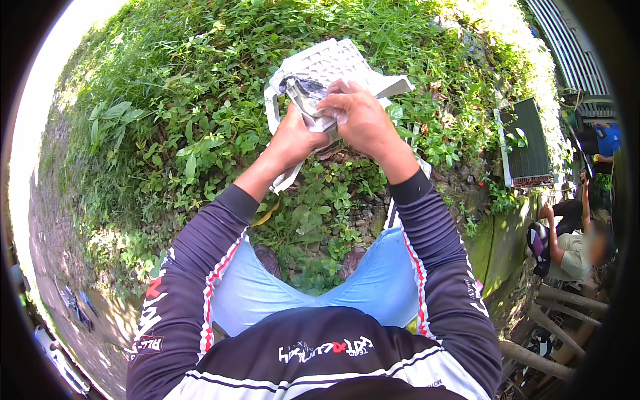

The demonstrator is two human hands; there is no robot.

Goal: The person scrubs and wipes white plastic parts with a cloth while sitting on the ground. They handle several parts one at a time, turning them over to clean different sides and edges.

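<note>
In front of my knees, both hands meet over a small silvery-grey and dark piece with a crumpled or shiny look; its kind I cannot make out. My left hand is closed on its near left side, thumb toward the middle. From the right, the bent fingers of my right hand close on its near right part and hide some of it. Directly beneath and beyond the hands is a white plastic chair or stool with a latticed surface and splayed legs, standing among the plants.
Low green plants and grass cover the ground around the white plastic piece. A finned radiator-like panel leans at the right. Farther right, a person sits beside wooden poles; another person in blue is behind.
</note>
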